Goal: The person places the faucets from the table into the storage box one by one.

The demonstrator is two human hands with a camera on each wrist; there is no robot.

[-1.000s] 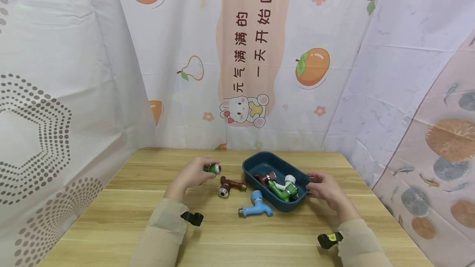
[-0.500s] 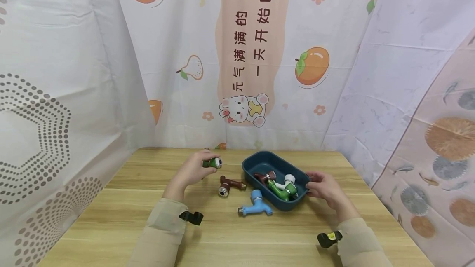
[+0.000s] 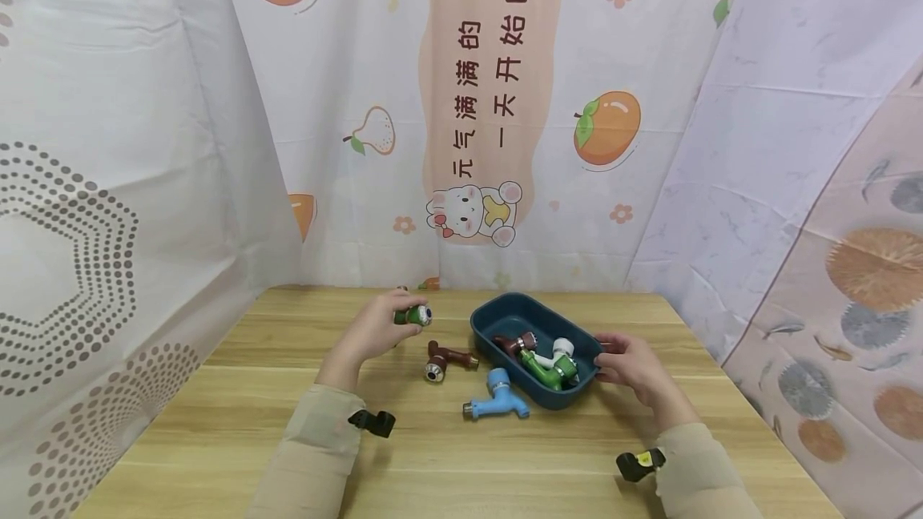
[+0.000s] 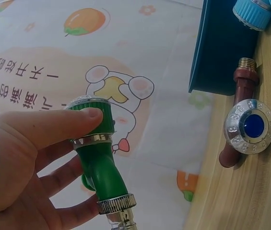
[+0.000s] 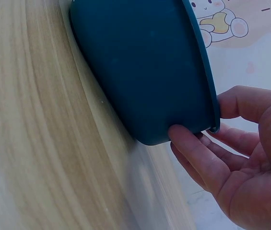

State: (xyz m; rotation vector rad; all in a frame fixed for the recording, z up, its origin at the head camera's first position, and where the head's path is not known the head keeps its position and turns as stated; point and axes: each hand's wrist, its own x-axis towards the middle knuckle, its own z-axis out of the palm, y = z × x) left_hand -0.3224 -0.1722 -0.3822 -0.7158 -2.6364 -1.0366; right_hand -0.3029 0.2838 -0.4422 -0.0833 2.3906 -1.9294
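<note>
The left hand (image 3: 378,325) pinches a green tap (image 4: 105,173), its thumb on the ribbed knob and fingers behind the body; the tap appears raised off the table (image 3: 433,455), left of the dark blue bin (image 5: 140,62). The right hand (image 3: 636,367) grips the bin's right end, digits at rim and outer wall.

For a sound hold, the thumb would do best to press squarely, since a knob may turn under a sideways push (whether this one spins freely cannot be told). The threaded metal end hangs below the fingers, so a level wrist should spare the brown tap (image 3: 450,356) just to the right and the light blue tap (image 3: 497,403) nearer the person. The right hand's grip, light but firm, should stop the bin sliding without tipping the taps inside (image 3: 550,375).
</note>
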